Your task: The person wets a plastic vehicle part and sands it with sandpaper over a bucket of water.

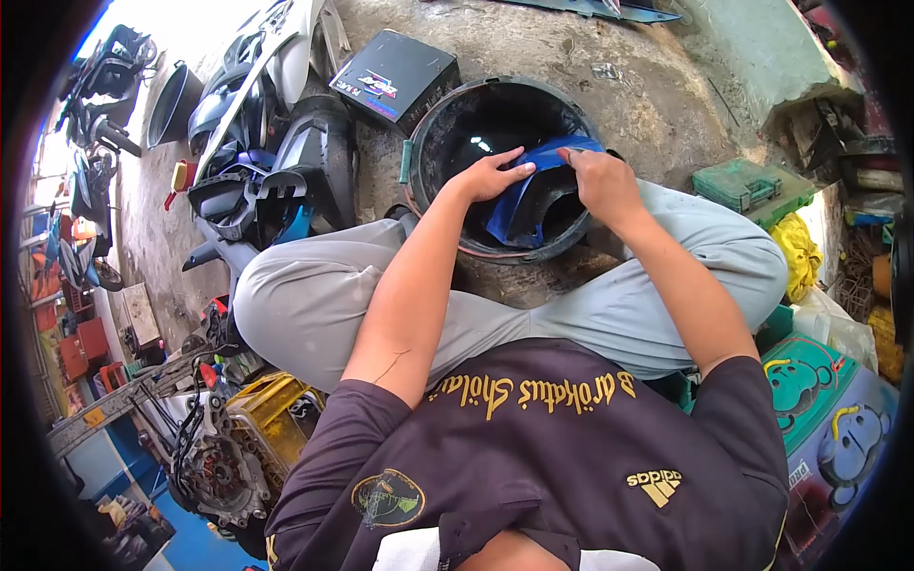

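Observation:
A glossy blue and black plastic panel (pixel 547 195), like a motorcycle body part, rests tilted inside a round black tub (pixel 436 176) between my knees. My left hand (pixel 492 178) grips the panel's upper left edge, thumb and forefinger on the blue surface. Against the upper right of the same panel, my right hand (pixel 606 183) is closed, the thumb at the blue edge. Whatever the right fingers hold is hidden by the hand. The tub's inside looks dark, with bright glints in it.
Beyond the tub stands a black box (pixel 395 76). Motorcycle body parts (pixel 276 162) are heaped at the left. A green case (pixel 738 183) and a yellow bag (pixel 795 252) lie right. An engine part (pixel 214 457) sits near a yellow crate (pixel 271 409) at lower left.

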`<state>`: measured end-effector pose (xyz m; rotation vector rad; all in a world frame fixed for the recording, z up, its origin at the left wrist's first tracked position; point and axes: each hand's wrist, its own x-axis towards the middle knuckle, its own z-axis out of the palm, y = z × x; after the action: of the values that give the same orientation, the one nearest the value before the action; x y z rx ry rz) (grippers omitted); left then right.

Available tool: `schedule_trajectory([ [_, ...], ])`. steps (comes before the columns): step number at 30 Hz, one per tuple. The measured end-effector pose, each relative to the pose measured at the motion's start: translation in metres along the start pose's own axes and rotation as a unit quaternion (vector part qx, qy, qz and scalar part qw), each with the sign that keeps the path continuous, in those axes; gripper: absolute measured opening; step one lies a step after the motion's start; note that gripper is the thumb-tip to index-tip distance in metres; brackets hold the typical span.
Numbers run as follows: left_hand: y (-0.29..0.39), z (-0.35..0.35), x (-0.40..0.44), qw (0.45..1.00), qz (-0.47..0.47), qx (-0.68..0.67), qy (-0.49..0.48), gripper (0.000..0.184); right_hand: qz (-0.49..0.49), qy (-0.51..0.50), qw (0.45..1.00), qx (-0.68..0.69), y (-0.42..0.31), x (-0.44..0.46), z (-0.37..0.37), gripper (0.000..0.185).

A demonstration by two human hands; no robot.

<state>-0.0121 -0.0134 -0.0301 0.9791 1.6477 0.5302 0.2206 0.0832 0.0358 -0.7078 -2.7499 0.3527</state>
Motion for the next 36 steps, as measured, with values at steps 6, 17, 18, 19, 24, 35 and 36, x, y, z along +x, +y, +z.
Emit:
schedule_trajectory([
  [6, -0.009, 0.001, 0.009, 0.999, 0.022, -0.026, 0.003, 0.085, -0.092, -0.018, 0.996, -0.007, -0.034, -0.027, 0.024, 0.019],
  [17, 0.008, 0.015, -0.003, 0.984, 0.114, 0.015, 0.136, 0.082, 0.021, -0.008, 1.0, 0.005, -0.016, -0.02, -0.001, 0.023],
  [18, 0.006, 0.017, -0.003, 0.969, 0.158, 0.041, 0.184, 0.077, 0.014, -0.023, 1.0, 0.015, -0.02, -0.019, -0.002, 0.023],
  [19, 0.005, 0.017, -0.002, 0.949, 0.202, 0.067, 0.231, 0.072, 0.006, -0.011, 1.0, -0.011, -0.017, -0.014, -0.006, 0.028],
  [24, 0.028, 0.019, -0.013, 0.96, 0.203, 0.029, 0.19, 0.054, 0.042, 0.018, 0.996, -0.076, -0.004, -0.001, -0.015, 0.021],
  [35, 0.016, 0.051, -0.006, 0.938, 0.23, 0.098, 0.238, 0.054, 0.024, 0.011, 0.993, -0.117, 0.016, -0.018, -0.021, 0.018],
  [36, 0.017, 0.051, -0.004, 0.937, 0.232, 0.101, 0.24, 0.054, -0.037, -0.014, 0.992, -0.122, 0.013, -0.028, -0.015, 0.018],
])
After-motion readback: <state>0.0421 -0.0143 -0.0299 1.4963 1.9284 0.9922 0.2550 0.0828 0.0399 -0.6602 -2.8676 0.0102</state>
